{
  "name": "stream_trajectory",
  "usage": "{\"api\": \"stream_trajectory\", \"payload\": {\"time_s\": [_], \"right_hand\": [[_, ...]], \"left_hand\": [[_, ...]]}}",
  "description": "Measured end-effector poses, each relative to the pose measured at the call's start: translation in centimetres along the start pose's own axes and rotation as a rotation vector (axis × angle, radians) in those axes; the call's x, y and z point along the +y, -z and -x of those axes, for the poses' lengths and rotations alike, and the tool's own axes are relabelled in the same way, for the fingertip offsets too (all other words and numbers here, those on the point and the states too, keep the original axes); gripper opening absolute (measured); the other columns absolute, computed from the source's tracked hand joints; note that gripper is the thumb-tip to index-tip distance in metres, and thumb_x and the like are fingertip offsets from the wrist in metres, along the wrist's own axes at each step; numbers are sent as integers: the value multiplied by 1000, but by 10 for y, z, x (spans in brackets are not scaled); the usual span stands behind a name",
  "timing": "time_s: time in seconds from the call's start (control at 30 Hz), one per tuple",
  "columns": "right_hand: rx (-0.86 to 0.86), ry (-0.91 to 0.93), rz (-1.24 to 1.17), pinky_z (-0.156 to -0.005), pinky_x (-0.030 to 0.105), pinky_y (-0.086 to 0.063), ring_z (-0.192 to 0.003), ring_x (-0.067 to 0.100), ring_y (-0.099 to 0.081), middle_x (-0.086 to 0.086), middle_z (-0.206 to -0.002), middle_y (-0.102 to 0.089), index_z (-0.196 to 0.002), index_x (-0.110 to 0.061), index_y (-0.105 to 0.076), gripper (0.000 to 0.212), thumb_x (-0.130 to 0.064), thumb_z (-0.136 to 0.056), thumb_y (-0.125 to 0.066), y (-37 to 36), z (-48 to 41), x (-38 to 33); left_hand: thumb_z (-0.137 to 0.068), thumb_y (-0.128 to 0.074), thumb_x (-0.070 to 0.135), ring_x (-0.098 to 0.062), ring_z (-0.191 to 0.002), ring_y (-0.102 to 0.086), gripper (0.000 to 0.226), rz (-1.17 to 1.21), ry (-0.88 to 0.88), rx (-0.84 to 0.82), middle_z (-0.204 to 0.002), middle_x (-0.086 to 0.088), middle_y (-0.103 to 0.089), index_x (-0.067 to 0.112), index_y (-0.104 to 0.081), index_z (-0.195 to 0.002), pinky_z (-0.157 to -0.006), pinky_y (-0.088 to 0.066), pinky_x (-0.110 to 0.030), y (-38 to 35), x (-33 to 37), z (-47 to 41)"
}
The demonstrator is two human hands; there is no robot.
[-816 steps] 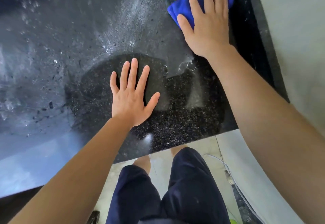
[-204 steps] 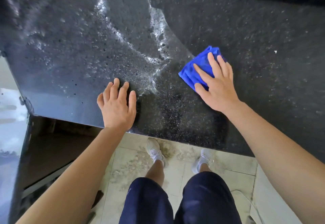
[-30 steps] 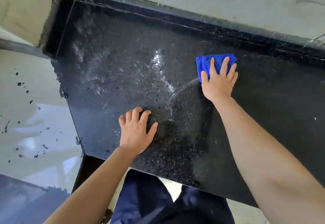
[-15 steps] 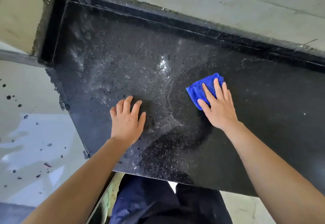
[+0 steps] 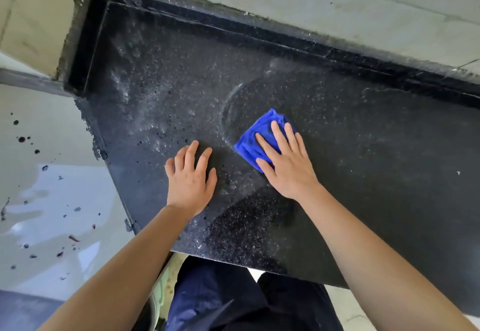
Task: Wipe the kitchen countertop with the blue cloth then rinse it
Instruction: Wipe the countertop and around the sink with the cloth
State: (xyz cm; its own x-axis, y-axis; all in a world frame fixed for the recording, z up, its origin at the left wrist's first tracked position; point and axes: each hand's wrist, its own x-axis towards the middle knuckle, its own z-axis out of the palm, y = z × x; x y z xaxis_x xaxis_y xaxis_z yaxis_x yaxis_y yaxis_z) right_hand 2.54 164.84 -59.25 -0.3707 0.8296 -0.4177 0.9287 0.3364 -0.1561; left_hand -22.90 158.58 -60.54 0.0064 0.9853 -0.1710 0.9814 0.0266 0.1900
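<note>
A folded blue cloth [image 5: 255, 137] lies flat on the black speckled countertop [image 5: 363, 149]. My right hand [image 5: 285, 159] presses down on it with fingers spread, covering its near right part. Just to the left, my left hand [image 5: 191, 180] rests palm down on the bare stone, fingers apart, holding nothing. A curved wet streak arcs above and left of the cloth. Water droplets and dark specks cover the counter's left portion.
A raised black lip [image 5: 337, 55] runs along the back, under a pale tiled wall [image 5: 337, 6]. The counter's left edge [image 5: 109, 159] drops to a light floor [image 5: 52, 188] with dark spots. My legs in dark shorts [image 5: 233, 299] stand below the front edge.
My right hand has slid the cloth from near the back lip toward me and slightly left over the last second. The left hand stays planted on the counter.
</note>
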Motion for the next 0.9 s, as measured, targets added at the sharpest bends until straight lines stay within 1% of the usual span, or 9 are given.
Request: {"api": "stream_trajectory", "payload": {"time_s": [0.1,0.17,0.33,0.4,0.5,0.6,0.7,0.77,0.9], "right_hand": [[-50,-173,-8,-124,49,-4,-153,30,13,2,-166,15,-158,-35,-8,61,-56,-103,-21,10,24,54],[-72,-321,-35,-124,47,-2,-153,30,13,2,-166,16,-158,-37,-3,62,-57,-102,-20,24,10,78],[4,-547,-182,-122,55,-1,-151,40,9,10,-166,10,-159,-34,-7,62,-52,-102,-26,57,-92,58],[43,-518,-207,-122,56,1,-151,41,10,11,-166,10,-159,-34,-9,63,-52,-102,-28,62,-124,31],[62,-324,-153,-122,56,2,-151,42,9,12,-166,9,-158,-33,-11,62,-53,-102,-28,52,-128,-23],[56,-101,-111,-122,57,-2,-151,42,7,12,-167,6,-158,-33,-15,61,-54,-102,-29,24,-83,-58],[38,50,-41,-123,55,-9,-153,38,3,10,-167,0,-157,-31,-24,59,-53,-103,-33,1,-22,-34],[17,-10,-26,-124,51,-6,-153,33,6,6,-168,4,-157,-33,-22,60,-56,-103,-32,-3,7,6],[-7,-351,-91,-124,49,-3,-153,32,7,4,-167,9,-158,-37,-14,64,-60,-100,-31,18,-2,67]], "left_hand": [[-95,-42,39,-37,-131,-36,50,9,14,-12,-148,-16,-43,15,-51,-138,-102,-29,-57,-2,4,1],[-95,-40,40,-37,-131,-37,50,15,13,-18,-148,-17,-43,15,-51,-138,-102,-30,-58,0,3,0],[-97,-37,41,-37,-133,-37,52,5,-23,-65,-150,-18,-41,14,-51,-139,-103,-35,-58,7,-3,5],[-97,-39,40,-36,-133,-38,51,-9,-47,-69,-150,-18,-40,13,-50,-139,-103,-36,-58,9,-5,13],[-97,-43,39,-37,-133,-39,50,-22,-54,-79,-151,-18,-40,13,-51,-139,-103,-36,-58,9,-12,31],[-97,-42,40,-37,-134,-39,51,-44,-30,-101,-151,-17,-38,12,-51,-140,-103,-34,-58,7,-17,44],[-98,-37,42,-38,-136,-37,54,-33,3,-127,-152,-18,-37,13,-49,-141,-105,-31,-59,6,-14,50],[-98,-36,42,-37,-137,-35,54,-28,17,-138,-152,-18,-37,13,-49,-141,-106,-31,-60,5,-11,50],[-98,-38,43,-37,-138,-35,54,-30,13,-141,-153,-17,-36,14,-49,-142,-106,-32,-60,5,-13,50]]}}
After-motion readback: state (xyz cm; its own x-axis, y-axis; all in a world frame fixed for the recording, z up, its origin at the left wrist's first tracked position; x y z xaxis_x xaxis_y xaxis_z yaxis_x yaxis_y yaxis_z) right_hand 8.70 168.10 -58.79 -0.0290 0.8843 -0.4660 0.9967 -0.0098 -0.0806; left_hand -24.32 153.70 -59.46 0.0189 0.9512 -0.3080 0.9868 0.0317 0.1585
